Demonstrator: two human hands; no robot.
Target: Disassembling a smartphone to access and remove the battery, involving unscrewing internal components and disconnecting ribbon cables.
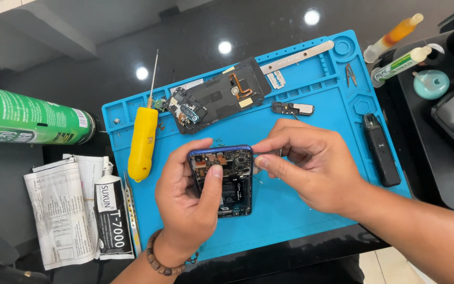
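The left hand (187,197) covered the lower left of the opened blue phone (230,181), and its thumb hid part of the circuit board. The right hand (306,163) concealed whatever thin tool it pinched. The green spray can (27,118) ran off the left edge. Tiny screws on the blue silicone mat (311,205) were too small to tell apart.

Single head-worn view, steeply downward and close over the blue work mat (311,210) on a dark table.
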